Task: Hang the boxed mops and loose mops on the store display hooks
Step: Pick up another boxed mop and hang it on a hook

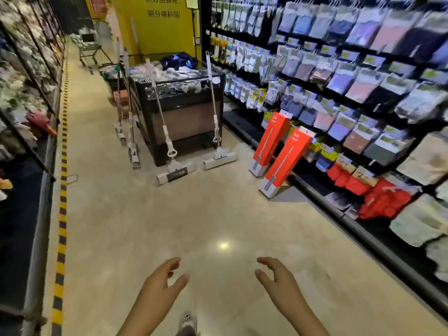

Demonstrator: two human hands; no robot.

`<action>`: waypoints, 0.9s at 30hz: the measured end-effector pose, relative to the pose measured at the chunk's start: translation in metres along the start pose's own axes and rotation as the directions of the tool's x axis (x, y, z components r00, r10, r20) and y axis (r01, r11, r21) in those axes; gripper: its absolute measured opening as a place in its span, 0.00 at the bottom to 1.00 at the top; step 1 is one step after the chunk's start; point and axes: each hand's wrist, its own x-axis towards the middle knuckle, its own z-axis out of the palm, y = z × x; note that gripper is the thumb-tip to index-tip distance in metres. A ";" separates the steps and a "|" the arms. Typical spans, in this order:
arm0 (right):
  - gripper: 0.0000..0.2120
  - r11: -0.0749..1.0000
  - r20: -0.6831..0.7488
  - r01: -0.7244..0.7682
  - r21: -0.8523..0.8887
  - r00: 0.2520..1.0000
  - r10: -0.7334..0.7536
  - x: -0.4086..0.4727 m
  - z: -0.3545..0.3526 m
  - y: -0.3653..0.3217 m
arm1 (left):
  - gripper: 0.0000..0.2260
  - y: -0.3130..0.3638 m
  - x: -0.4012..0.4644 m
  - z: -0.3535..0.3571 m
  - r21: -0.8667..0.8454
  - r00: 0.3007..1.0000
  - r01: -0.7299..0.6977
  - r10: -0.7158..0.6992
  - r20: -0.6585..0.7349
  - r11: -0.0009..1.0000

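red boxed mops [278, 151] leaning; loose mops [191, 112] propped, perhaps four.

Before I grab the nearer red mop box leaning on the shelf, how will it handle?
The nearer red box is tall and narrow, only leaning on the shelf edge, so a sideways nudge would probably topple it. It looks like stiff cardboard, likely rigid. It may be bottom-heavy, judging by the mop head printed low.

Red boxed mops [281, 156], yellow-black striped floor tape [62, 214], yellow wall [164, 32]

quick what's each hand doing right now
Left hand: open, holding nothing.
Right hand: open, holding nothing.
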 end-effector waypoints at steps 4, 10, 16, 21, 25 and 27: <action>0.14 0.998 -0.045 -0.014 0.059 0.999 0.016 0.075 0.003 -0.033 | 0.20 0.012 0.088 -0.030 -0.003 1.000 0.008 -0.008 0.005 1.000; 0.14 0.994 -0.133 -0.060 0.092 0.988 0.072 0.172 -0.004 -0.064 | 0.18 0.064 0.222 -0.058 0.027 0.994 -0.077 0.075 0.083 0.997; 0.13 0.971 -0.245 -0.186 0.148 0.945 0.218 0.232 -0.033 -0.044 | 0.18 0.147 0.325 -0.024 0.022 0.953 -0.167 0.156 0.260 0.986; 0.11 0.935 -0.323 -0.279 0.219 0.883 0.340 0.298 -0.073 -0.016 | 0.19 0.218 0.402 0.021 0.008 0.896 -0.273 0.251 0.367 0.962; 0.11 0.928 -0.355 -0.272 0.253 0.866 0.351 0.376 -0.113 -0.012 | 0.19 0.270 0.467 0.039 0.021 0.891 -0.304 0.276 0.361 0.953; 0.12 0.935 -0.355 -0.252 0.249 0.875 0.330 0.416 -0.133 -0.017 | 0.19 0.291 0.499 0.039 0.035 0.898 -0.307 0.277 0.342 0.951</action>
